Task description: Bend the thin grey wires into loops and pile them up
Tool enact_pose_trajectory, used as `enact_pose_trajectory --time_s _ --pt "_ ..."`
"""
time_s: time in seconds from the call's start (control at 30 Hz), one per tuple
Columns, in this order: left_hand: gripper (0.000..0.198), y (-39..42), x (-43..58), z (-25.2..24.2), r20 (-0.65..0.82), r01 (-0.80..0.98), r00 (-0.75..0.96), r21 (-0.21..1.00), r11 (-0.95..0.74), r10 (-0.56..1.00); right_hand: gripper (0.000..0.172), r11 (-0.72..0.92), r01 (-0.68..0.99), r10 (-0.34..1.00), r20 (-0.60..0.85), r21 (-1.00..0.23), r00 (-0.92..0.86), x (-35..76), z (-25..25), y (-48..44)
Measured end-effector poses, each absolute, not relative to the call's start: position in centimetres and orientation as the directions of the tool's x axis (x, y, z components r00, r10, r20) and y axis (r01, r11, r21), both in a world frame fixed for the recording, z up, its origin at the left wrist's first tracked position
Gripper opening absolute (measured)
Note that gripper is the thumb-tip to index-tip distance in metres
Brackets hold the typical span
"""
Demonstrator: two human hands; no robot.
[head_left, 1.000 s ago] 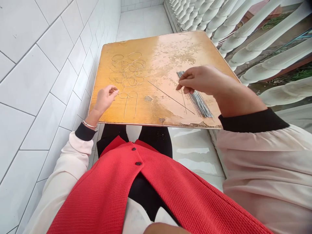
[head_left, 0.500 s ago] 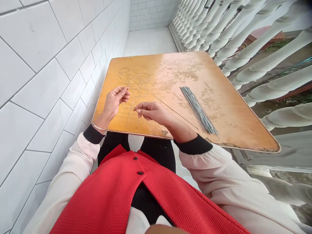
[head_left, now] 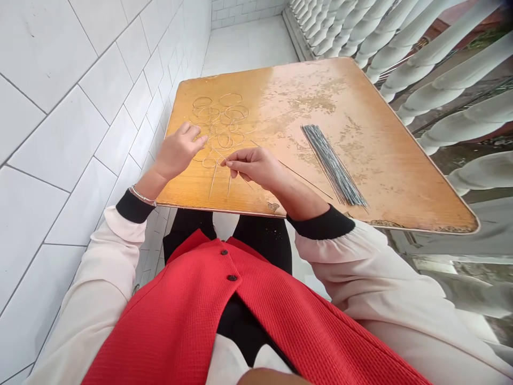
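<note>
My right hand pinches a thin wire between thumb and forefinger, over the near left part of the table. To the left, my left hand hovers palm down beside the wire, its thumb apart from loosely bent fingers and nothing visible in it. Several bent wire loops lie spread on the tabletop just beyond both hands. Close to my right fingers, wire ends point toward the table's near edge. The exact shape of the pinched wire is too fine to make out.
A bundle of straight grey wires rests on the worn wooden table, right of my hands. One single straight wire lies left of the bundle. White tiled wall runs along the left; a white baluster railing borders the right.
My left hand has moved left and turned palm down, its fingers loosening from a pinch. My right hand keeps its pinch on the wire. The view has shifted slightly.
</note>
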State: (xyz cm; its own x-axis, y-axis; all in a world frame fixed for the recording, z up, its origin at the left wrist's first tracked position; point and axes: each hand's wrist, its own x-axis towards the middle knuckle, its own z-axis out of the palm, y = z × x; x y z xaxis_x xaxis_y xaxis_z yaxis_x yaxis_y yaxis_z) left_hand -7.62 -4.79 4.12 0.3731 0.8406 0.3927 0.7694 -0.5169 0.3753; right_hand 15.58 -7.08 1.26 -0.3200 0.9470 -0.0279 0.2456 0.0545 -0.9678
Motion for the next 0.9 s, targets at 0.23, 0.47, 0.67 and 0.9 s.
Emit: enact_pose_trajectory --time_s 0.23,0.47,0.67,0.9 --pt "0.031 -3.4 -6.9 3.9 0.367 0.745 0.432 0.369 -0.555 0.824 0.01 0.076 0.16 0.953 0.024 -0.984 -0.303 15.7 1.2 -7.1" --pt "0.04 -3.5 -6.3 3.7 0.396 0.766 0.436 0.309 -0.564 0.809 0.013 0.106 0.044 0.957 0.09 -0.993 -0.276 15.2 1.2 -7.3" --pt "0.037 -4.0 -5.2 3.6 0.453 0.788 0.317 0.364 -0.497 0.833 0.017 0.139 -0.051 0.96 0.147 -0.989 -0.238 14.3 1.2 -7.3" --pt "0.036 -5.1 -3.9 4.4 0.487 0.818 0.25 0.356 -0.452 0.837 0.026 0.155 -0.132 0.956 0.182 -0.979 -0.231 13.3 1.1 -7.7"
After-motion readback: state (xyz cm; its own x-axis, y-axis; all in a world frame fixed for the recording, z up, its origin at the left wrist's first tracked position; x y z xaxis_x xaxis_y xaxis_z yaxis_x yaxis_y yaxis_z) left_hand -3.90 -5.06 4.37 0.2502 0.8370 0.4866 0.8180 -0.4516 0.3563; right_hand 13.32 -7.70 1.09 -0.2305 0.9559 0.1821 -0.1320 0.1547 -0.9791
